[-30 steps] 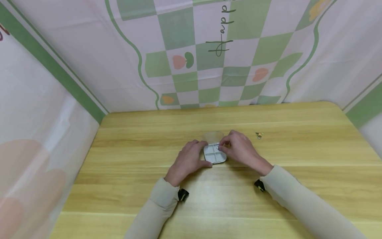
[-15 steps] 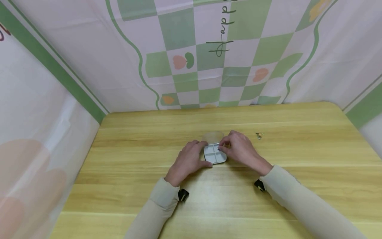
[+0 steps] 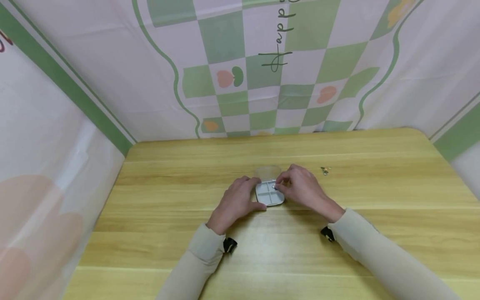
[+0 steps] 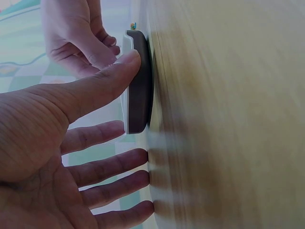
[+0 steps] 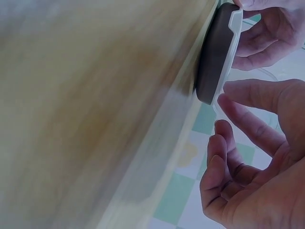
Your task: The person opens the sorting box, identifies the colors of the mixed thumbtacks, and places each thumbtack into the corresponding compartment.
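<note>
A small dark-bottomed case (image 3: 265,198) with a white tray of several compartments lies on the table, its clear lid (image 3: 268,171) folded back. My left hand (image 3: 237,198) grips the case's left side, thumb on the front edge and index finger at the back. The left wrist view shows the other fingers of that hand stretched out along the tabletop. Over the back right compartment, my right hand (image 3: 301,186) pinches a tiny shiny trinket (image 3: 274,186) between thumb and index finger. In the right wrist view those fingertips are close together at the case's rim, and the trinket is hidden.
Several tiny gold and dark trinkets (image 3: 325,170) lie in a little pile to the right, behind my right hand. The wooden table (image 3: 168,179) meets a green and white checked cloth (image 3: 262,100) at its back edge.
</note>
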`<state>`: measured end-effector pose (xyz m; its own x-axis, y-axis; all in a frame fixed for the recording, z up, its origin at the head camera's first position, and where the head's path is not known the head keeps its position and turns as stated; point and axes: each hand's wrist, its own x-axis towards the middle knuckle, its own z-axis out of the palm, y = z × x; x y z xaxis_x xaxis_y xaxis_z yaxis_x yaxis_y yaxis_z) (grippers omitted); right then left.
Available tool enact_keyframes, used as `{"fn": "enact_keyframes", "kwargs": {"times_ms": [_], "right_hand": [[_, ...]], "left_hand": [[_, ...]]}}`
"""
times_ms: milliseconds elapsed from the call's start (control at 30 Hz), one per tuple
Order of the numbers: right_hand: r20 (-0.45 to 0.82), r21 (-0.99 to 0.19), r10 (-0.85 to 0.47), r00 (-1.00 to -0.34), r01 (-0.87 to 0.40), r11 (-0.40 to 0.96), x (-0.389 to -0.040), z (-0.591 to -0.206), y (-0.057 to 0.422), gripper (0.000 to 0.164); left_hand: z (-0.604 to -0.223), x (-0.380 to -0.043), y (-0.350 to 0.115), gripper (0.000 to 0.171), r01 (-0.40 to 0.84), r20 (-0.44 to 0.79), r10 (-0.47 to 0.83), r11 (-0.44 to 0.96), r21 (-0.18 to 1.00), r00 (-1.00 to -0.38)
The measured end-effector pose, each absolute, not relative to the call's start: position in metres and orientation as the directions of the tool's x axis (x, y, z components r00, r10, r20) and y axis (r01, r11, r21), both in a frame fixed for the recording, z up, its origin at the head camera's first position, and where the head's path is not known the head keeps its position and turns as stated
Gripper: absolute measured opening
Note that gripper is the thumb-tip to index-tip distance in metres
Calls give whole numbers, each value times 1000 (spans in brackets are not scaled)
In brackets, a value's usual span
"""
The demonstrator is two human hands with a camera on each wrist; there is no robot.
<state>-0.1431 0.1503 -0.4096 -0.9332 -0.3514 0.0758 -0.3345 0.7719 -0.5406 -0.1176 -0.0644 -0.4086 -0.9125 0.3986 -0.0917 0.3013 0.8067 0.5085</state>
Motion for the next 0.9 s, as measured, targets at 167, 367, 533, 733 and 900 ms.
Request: {"fn": "enact_keyframes", "kwargs": {"times_ms": [167, 367, 533, 733, 900], "right_hand": [[91, -540, -358, -929, -348, 766, -141, -407, 154, 9], [103, -537, -356, -929, -353, 766, -139, -404, 160, 10], [113, -532, -349, -930, -353, 770, -138, -403, 165, 10], [106, -524, -334, -937, -338, 782, -137, -401, 172, 11], [91, -527, -319, -944, -317, 788, -137, -400, 179, 13]], "left_hand": [[-408, -117, -64, 74, 302, -93, 399, 808, 507, -912], [-407, -117, -64, 75, 295, -97, 396, 806, 514, -913], [-407, -117, -64, 75, 290, -102, 394, 806, 516, -914], [-406, -117, -65, 74, 281, -109, 390, 805, 522, -914], [-407, -117, -64, 75, 281, -106, 390, 801, 528, -915]]}}
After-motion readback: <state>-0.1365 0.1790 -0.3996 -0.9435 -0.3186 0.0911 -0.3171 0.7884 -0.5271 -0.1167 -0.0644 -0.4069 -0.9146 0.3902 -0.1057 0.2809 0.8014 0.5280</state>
